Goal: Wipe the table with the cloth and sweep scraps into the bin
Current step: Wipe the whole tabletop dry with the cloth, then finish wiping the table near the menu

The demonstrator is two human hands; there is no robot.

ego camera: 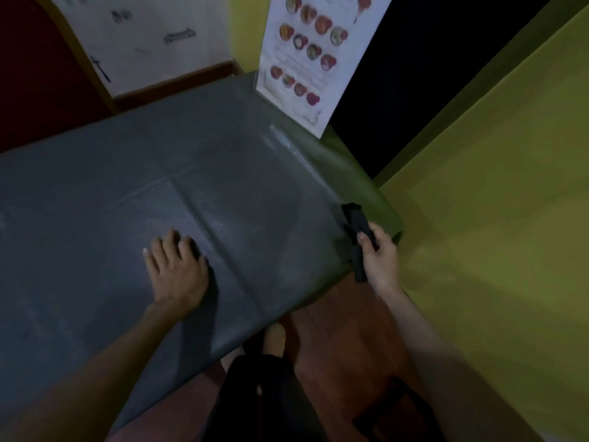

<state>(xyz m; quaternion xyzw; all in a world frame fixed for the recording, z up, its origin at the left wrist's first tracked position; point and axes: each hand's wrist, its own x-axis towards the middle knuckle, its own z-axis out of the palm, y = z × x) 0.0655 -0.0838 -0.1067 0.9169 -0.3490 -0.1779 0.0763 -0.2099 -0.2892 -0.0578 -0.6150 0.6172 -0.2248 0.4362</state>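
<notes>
A table (95, 202) under a grey creased plastic cover fills the left and middle of the view. My left hand (177, 271) lies flat on the cover, fingers spread, holding nothing. My right hand (379, 260) is at the table's right corner, closed around a dark crumpled cloth (355, 218). The cloth's upper end rests against the cover's edge and its lower end hangs below my hand. No bin and no scraps show in the dim, blurred frame.
A laminated menu stand (306, 59) with food pictures stands upright at the table's far right corner. A yellow-green wall (494, 218) runs close along the right. A reddish bench (344, 346) lies below the table edge. My dark-clothed legs are at the bottom.
</notes>
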